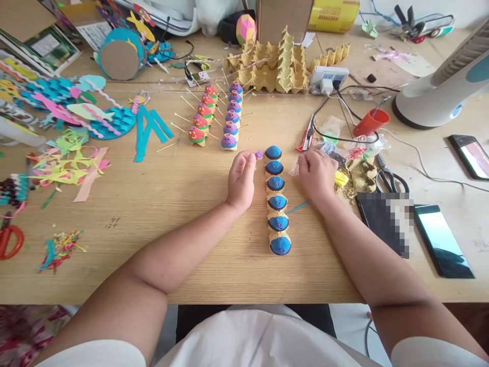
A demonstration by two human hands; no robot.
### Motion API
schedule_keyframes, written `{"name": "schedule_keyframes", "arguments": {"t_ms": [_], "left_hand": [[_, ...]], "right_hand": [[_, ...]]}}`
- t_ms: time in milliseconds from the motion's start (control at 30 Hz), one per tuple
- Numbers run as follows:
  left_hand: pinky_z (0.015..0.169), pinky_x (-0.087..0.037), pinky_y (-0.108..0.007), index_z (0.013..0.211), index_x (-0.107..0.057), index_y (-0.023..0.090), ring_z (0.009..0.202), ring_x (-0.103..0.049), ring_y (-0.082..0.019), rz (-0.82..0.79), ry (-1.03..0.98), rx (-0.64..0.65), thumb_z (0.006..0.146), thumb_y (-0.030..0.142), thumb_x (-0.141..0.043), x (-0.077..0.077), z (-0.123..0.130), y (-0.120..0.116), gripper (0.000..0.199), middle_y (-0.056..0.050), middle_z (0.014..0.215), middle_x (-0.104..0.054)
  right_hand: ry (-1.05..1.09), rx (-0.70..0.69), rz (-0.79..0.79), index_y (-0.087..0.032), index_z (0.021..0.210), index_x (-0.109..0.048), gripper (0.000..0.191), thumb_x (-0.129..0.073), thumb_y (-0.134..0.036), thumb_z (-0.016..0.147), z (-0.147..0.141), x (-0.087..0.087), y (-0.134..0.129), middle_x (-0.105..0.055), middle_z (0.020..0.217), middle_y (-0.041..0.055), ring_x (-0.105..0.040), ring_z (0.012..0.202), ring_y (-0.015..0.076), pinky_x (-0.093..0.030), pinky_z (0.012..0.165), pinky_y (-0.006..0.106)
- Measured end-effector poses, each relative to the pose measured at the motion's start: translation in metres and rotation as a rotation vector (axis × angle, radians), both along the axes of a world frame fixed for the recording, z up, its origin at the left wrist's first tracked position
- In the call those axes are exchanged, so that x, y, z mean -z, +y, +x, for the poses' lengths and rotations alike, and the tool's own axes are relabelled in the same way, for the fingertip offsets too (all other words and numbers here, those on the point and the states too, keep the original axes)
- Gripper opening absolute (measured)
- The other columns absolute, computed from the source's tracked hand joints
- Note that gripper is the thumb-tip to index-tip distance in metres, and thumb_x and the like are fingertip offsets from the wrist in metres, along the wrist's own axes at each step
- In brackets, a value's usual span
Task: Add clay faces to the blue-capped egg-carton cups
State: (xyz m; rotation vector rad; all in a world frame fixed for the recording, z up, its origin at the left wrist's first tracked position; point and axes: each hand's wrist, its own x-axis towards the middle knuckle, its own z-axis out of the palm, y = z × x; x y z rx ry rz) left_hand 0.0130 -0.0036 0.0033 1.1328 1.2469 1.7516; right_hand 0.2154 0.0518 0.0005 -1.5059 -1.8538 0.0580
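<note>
My left hand [241, 182] is closed, pinching a small purple lump of modelling clay [259, 154] between thumb and fingertips. Just right of it stands an egg-carton strip [276, 193] whose several bumps are capped in blue clay with dark rims. Small purple dots mark most caps; the farthest one looks plain. My right hand [318, 176] rests on the table right of the strip, fingers curled downward beside plastic wrappers [357, 149]; whatever is under them is hidden. A thin blue stick [299, 206] lies between the strip and my right wrist.
Two finished-looking carton strips, one red-green [200, 121] and one purple-blue [232, 116], bristle with pins behind. A red cutter [306, 135], black scissors [389, 176], an orange cup [371, 122] and phones [443, 242] lie right. Paper scraps [72, 160] cover the left.
</note>
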Motion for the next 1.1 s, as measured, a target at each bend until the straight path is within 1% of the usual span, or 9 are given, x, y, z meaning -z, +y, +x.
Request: {"name": "schedule_keyframes", "arguments": {"t_ms": [100,167,233,300,433,567,700,1000,1100], "left_hand": [[0.089,-0.055,-0.032,0.102,-0.074,0.025,0.114,-0.073,-0.02,-0.007,0.017,0.068,0.098,0.078,-0.055,0.003,-0.001,0.0,0.056,-0.005,0.114,-0.081],[0.089,-0.055,-0.033,0.105,-0.076,0.026,0.117,-0.073,-0.021,-0.018,0.033,0.105,0.101,0.078,-0.049,0.004,-0.002,0.0,0.059,-0.006,0.117,-0.081],[0.092,-0.055,-0.035,0.105,-0.079,0.027,0.119,-0.072,-0.022,-0.018,0.052,0.132,0.103,0.077,-0.043,0.005,-0.003,0.0,0.062,-0.006,0.118,-0.081],[0.093,-0.055,-0.038,0.102,-0.081,0.027,0.118,-0.073,-0.023,0.0,0.085,0.152,0.104,0.077,-0.039,0.005,-0.004,-0.001,0.066,-0.006,0.116,-0.082],[0.092,-0.055,-0.041,0.094,-0.084,0.029,0.112,-0.072,-0.024,0.052,0.151,0.227,0.105,0.078,-0.032,0.003,-0.005,-0.002,0.072,-0.006,0.109,-0.081],[0.096,-0.054,-0.042,0.094,-0.085,0.029,0.11,-0.069,-0.024,0.036,0.148,0.261,0.104,0.079,-0.032,0.003,-0.005,-0.003,0.074,-0.006,0.109,-0.079],[0.098,-0.055,-0.041,0.095,-0.084,0.028,0.112,-0.069,-0.024,-0.004,0.079,0.273,0.099,0.085,-0.038,0.005,-0.005,-0.003,0.073,-0.006,0.109,-0.077],[0.1,-0.058,-0.042,0.091,-0.083,0.027,0.112,-0.073,-0.025,-0.008,0.051,0.282,0.1,0.085,-0.034,0.004,-0.003,-0.003,0.077,-0.005,0.107,-0.08],[0.105,-0.057,-0.044,0.093,-0.084,0.028,0.112,-0.072,-0.025,0.029,0.073,0.283,0.102,0.082,-0.033,0.002,-0.003,-0.005,0.075,-0.005,0.107,-0.079]], "right_hand": [[0.005,0.023,0.053,-0.024,0.1,-0.073,0.022,-0.057,-0.04,0.103,0.001,0.001,-0.001,-0.074,0.104,0.0125,-0.062,0.104,0.0315,-0.043,0.101,0.053],[0.03,-0.007,0.122,-0.027,0.124,-0.072,0.032,-0.057,-0.047,0.104,-0.001,-0.002,-0.006,-0.071,0.123,0.0156,-0.06,0.118,0.0349,-0.042,0.107,0.058],[0.051,-0.126,0.171,-0.03,0.135,-0.069,0.04,-0.057,-0.052,0.105,-0.005,-0.008,-0.013,-0.067,0.13,0.0154,-0.058,0.124,0.036,-0.041,0.111,0.061],[0.07,-0.267,0.207,-0.032,0.138,-0.069,0.045,-0.062,-0.057,0.101,-0.01,-0.013,-0.019,-0.066,0.128,0.0141,-0.059,0.122,0.0358,-0.042,0.112,0.061],[0.113,-0.397,0.221,-0.037,0.13,-0.075,0.043,-0.072,-0.062,0.095,-0.016,-0.019,-0.027,-0.067,0.114,0.0093,-0.061,0.112,0.0331,-0.043,0.108,0.058],[0.131,-0.428,0.19,-0.037,0.112,-0.082,0.028,-0.07,-0.058,0.098,-0.018,-0.022,-0.03,-0.068,0.104,0.0073,-0.061,0.104,0.0298,-0.042,0.105,0.056],[0.107,-0.414,0.194,-0.037,0.101,-0.083,0.021,-0.069,-0.053,0.1,-0.019,-0.025,-0.032,-0.069,0.098,0.0063,-0.061,0.102,0.0283,-0.041,0.104,0.056],[0.076,-0.416,0.217,-0.037,0.103,-0.083,0.026,-0.07,-0.059,0.098,-0.018,-0.026,-0.033,-0.069,0.098,0.0062,-0.061,0.103,0.0291,-0.041,0.104,0.056],[0.112,-0.445,0.205,-0.036,0.101,-0.083,0.022,-0.07,-0.054,0.099,-0.02,-0.027,-0.032,-0.07,0.096,0.0061,-0.062,0.099,0.0282,-0.044,0.1,0.055]]}}
